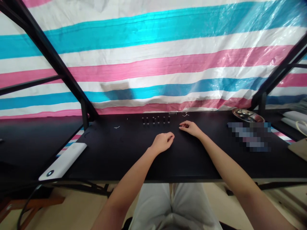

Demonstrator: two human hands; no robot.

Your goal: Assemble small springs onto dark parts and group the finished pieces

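Note:
My left hand [163,142] is over the black table, its fingers curled in and pressed together; whatever they may hold is hidden. A little farther forward and to the right is my right hand [191,128], thumb and fingers bent toward each other around a dark spot too small to name. In front of my hands, a row of several small dark cylinders with pale ends [153,120] stands near the table's back edge. Just behind its right end is a line of tiny silvery pieces [172,113]. Neither hand touches these rows.
A white power strip-like box [63,161] lies at the table's left edge. At the back right sits a shiny metal dish [248,115], with a blurred-out patch before it. Bits of white thread [185,114] lie on the black tabletop [115,159]. Striped sheeting hangs behind, between black frame bars.

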